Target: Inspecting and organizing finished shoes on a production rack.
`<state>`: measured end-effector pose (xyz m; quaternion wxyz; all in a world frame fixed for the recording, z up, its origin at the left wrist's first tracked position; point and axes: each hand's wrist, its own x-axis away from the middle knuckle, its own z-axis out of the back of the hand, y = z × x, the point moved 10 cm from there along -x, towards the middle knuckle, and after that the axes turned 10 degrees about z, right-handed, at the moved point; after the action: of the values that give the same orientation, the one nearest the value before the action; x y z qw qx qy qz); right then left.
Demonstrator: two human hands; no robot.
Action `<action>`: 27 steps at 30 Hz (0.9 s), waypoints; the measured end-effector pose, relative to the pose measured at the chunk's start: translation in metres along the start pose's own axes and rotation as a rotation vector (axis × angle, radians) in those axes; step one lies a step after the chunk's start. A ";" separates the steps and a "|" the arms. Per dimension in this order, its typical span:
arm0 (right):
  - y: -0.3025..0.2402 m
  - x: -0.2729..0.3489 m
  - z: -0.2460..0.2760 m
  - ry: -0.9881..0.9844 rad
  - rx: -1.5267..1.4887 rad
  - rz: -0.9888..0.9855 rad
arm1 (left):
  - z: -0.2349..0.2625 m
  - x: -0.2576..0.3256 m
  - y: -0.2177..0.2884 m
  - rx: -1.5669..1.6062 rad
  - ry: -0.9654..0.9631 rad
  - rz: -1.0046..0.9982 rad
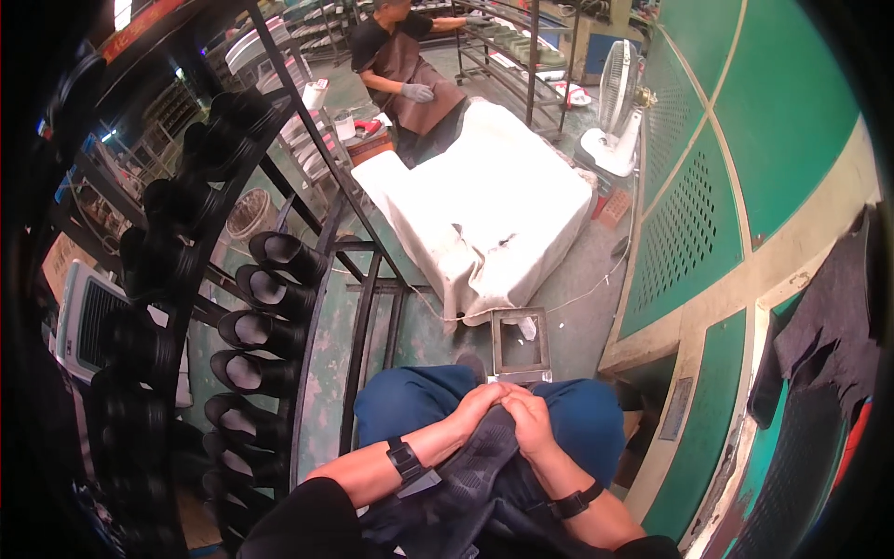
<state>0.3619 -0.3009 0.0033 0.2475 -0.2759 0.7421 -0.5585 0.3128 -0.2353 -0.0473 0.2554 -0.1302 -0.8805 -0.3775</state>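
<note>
Both hands, left hand (478, 402) and right hand (529, 421), pinch dark fabric (475, 466).

Matt dark woven cloth (484, 466) in hand, glossy black rubber boots (270, 293) on painted metal rack (358, 307), rumpled white canvas cover (484, 210).

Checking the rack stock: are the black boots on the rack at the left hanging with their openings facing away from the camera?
No, the black boots on the rack show their open tops toward the camera.
</note>
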 end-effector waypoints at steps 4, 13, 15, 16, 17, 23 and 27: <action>-0.018 -0.004 -0.003 -0.052 0.199 0.109 | -0.030 0.017 0.037 -0.345 -0.105 -0.276; -0.005 -0.050 0.030 0.159 -0.243 -0.185 | -0.040 0.098 -0.032 0.434 -0.347 0.345; 0.017 -0.048 0.021 0.183 -0.436 -0.376 | -0.074 0.133 -0.037 0.761 -0.585 0.325; 0.018 -0.050 0.018 0.175 -0.455 -0.351 | -0.073 0.135 -0.043 0.821 -0.471 0.323; 0.025 -0.046 0.021 0.261 -0.495 -0.382 | -0.076 0.140 -0.042 0.868 -0.432 0.296; 0.037 -0.017 0.020 0.360 -0.467 -0.511 | -0.089 0.169 -0.032 0.782 -0.133 0.111; 0.031 -0.018 0.015 0.312 -0.460 -0.470 | -0.096 0.179 -0.023 0.803 -0.154 0.029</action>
<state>0.3807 -0.2919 -0.0289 -0.0722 -0.3988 0.7935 -0.4539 0.1871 -0.3149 0.0928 0.2246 -0.0606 -0.9725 0.0109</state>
